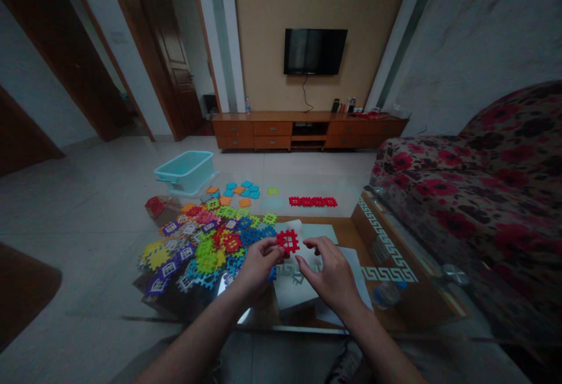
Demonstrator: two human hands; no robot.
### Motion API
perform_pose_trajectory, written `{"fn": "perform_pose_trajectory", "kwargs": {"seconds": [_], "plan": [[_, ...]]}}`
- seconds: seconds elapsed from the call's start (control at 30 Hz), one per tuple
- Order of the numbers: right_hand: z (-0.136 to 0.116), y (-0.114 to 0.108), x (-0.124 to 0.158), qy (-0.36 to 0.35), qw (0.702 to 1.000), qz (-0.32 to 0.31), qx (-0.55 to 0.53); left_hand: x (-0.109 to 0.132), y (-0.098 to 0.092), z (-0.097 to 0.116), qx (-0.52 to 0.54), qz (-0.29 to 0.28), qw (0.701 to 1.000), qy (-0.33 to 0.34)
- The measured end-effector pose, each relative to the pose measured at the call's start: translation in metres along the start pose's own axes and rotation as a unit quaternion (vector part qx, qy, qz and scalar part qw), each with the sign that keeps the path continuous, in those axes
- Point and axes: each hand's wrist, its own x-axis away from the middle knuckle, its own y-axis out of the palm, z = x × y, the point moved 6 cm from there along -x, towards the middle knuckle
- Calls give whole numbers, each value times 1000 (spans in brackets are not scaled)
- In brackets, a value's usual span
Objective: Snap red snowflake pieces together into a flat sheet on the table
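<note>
Red plastic lattice tile: I am pinching it with my left hand, my right hand hovering open just beside it.

No legible text, labels or numbers anywhere in view.

A TV hung above a wooden cabinet, a turquoise bin sat on the floor, and a floral sofa stood alongside.
</note>
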Motion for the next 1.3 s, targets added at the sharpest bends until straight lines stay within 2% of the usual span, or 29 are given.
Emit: {"fn": "perform_pose_trajectory", "kwargs": {"seconds": [0.37, 0.73, 0.93, 1.1, 1.3], "plan": [[-3, 1, 2, -17, 1000, 12, 23, 1, 2, -6, -18, -23, 1000, -3], [-5, 3, 4, -33, 998, 8, 52, 0, 2, -12, -6, -11, 1000, -13], [-1, 5, 6, -13, 999, 16, 49, -3, 0, -21, -3, -8, 1000, -23], [3, 8, 6, -9, 999, 36, 33, -1, 4, -19, 36, -17, 999, -37], [15, 13, 2, 36, 999, 35, 6, 1, 4, -14, 48, 3, 997, -54]]}}
